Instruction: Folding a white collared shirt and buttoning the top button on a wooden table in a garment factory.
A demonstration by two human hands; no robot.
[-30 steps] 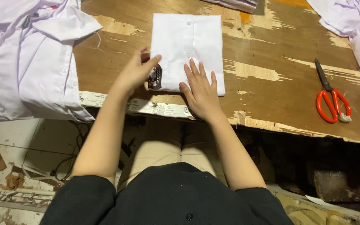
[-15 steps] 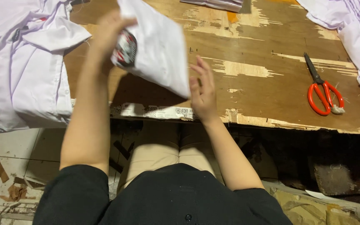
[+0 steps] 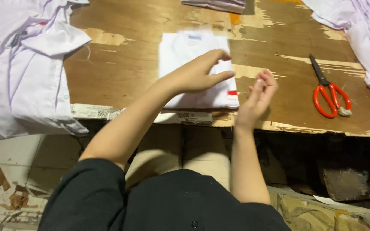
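A folded white shirt lies flat on the worn wooden table, collar side up, with a small red mark at its near right corner. My left hand hovers just over the shirt's lower half, fingers spread, holding nothing. To the right of the shirt my right hand is raised on edge above the table's front rim, fingers loosely apart and empty.
A heap of white shirts covers the table's left end. More white garments lie at the far right. Orange-handled scissors rest on the table right of my hands. A folded stack sits at the back edge.
The folded shirt was lifted and flipped over by my left hand, and now lies flat again with the other side up. Both hands have let go of it.
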